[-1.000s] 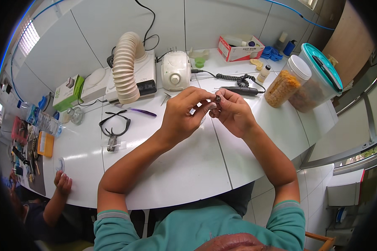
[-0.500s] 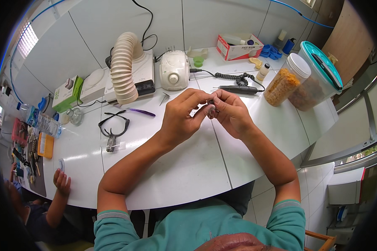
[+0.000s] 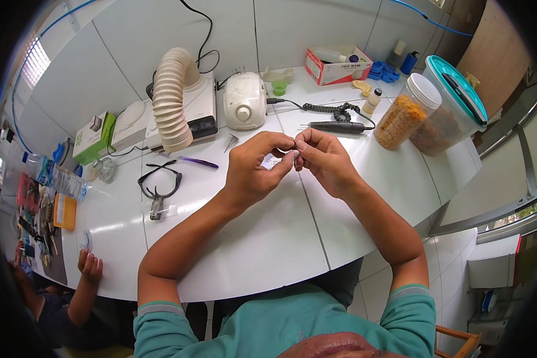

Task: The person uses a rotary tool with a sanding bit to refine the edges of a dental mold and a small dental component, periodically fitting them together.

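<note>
My left hand [image 3: 258, 160] and my right hand [image 3: 323, 156] meet above the white worktop, fingertips pinched together. Between them is a small dark object [image 3: 295, 147], mostly hidden by the fingers; its kind cannot be made out. The left thumb and index finger grip it from one side, the right thumb and fingers from the other. Just beyond the right hand lies a black rotary handpiece [image 3: 339, 127] with a coiled cord. Behind the left hand stands its white control unit [image 3: 244, 101].
A ribbed suction hose [image 3: 174, 98] rises at the back left. Dark-framed glasses [image 3: 160, 179] and a purple-handled tool [image 3: 198, 161] lie left of my hands. At right stand a jar of orange granules [image 3: 400, 122] and a teal-lidded tub [image 3: 453, 101]. Another person's hand [image 3: 90, 266] rests at the table's left edge.
The fingertips have shifted slightly around the small object, and less of it shows between them. The view has moved a little. The other person's hand has barely moved.
</note>
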The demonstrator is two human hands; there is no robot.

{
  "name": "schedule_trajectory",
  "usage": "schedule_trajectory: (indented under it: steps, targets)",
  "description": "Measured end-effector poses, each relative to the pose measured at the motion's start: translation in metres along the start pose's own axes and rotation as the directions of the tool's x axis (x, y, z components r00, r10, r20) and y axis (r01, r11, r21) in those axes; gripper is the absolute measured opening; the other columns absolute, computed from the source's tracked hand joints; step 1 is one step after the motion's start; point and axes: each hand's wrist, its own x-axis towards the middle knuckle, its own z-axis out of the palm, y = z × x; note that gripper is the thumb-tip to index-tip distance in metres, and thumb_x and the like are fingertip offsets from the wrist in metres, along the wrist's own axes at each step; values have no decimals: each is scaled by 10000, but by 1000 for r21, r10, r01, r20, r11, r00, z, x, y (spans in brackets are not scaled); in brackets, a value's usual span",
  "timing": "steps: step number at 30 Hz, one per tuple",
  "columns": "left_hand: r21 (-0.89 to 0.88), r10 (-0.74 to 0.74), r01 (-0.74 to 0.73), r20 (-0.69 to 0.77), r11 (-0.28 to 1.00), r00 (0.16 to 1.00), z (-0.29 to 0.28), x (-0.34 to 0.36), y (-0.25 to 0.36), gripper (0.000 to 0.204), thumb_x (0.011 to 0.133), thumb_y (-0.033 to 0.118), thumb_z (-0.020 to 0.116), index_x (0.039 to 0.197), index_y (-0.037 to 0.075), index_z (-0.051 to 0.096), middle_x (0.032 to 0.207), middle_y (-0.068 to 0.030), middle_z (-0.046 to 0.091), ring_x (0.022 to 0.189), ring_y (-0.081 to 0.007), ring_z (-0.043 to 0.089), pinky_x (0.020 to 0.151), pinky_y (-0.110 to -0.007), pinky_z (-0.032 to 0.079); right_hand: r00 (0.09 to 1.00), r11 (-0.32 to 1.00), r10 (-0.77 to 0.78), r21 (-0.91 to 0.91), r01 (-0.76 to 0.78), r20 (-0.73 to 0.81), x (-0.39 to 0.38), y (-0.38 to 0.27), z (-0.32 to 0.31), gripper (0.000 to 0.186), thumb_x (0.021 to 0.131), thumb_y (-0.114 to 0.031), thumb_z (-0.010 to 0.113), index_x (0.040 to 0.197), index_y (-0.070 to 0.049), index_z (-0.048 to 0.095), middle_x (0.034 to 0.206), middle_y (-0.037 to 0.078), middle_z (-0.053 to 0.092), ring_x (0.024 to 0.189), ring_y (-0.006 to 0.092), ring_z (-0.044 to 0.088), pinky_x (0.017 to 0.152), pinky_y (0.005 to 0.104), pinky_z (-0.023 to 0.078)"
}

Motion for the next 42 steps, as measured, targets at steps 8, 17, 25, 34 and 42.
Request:
schedule_trajectory:
  steps: [8, 17, 25, 34, 42]
  targets:
    - [-72, -63, 63, 7, 995, 998, -2, 1, -6, 161, 942, -40, 827, 1098, -26, 789, 1151, -122, 811, 1017, -165, 789, 917, -312, 638, 995, 991, -58, -122, 48, -76, 2, -9, -6, 234, 1112, -232, 729, 1160, -4, 712, 994, 31, 704, 878, 105, 656, 819, 274, 541]
    - [-279, -307, 298, 12, 913, 952, -11, 7, -32, 131, 982, -14, 822, 1112, -2, 806, 1187, -116, 801, 1073, -142, 761, 994, -305, 620, 892, -43, -453, -999, -18, 3, 19, -34, -87, 265, 974, -94, 794, 1238, -93, 789, 1172, 116, 738, 1144, 297, 679, 1009, 469, 536]
    - [-363, -438, 417, 28, 833, 899, -22, 4, -41, 141, 1003, 8, 821, 1141, -12, 799, 1182, -103, 805, 1066, -127, 757, 976, -289, 617, 944, -286, -319, -958, -7, 89, 34, -21, -89, 333, 942, -131, 850, 1271, -150, 805, 1144, 87, 709, 1161, 285, 628, 986, 462, 478]
    - [-440, -564, 494, -34, 750, 825, -58, -65, 10, 129, 1024, -5, 790, 1152, -8, 777, 1227, -154, 793, 1083, -183, 788, 892, -296, 631, 830, -192, -305, -884, 427, 467, -17, -42, 18, 484, 841, -105, 902, 1307, -189, 800, 957, 44, 634, 743, 217, 627, 642, 391, 494]
    - [-443, -460, 405, -20, 800, 887, -49, -98, -7, 154, 1024, -74, 745, 1173, -35, 749, 1305, -199, 737, 1149, -232, 779, 1018, -355, 652, 871, -187, -220, -895, 404, 439, -20, -14, 35, 470, 865, -118, 900, 1321, -133, 784, 943, 45, 636, 702, 216, 648, 613, 383, 507]
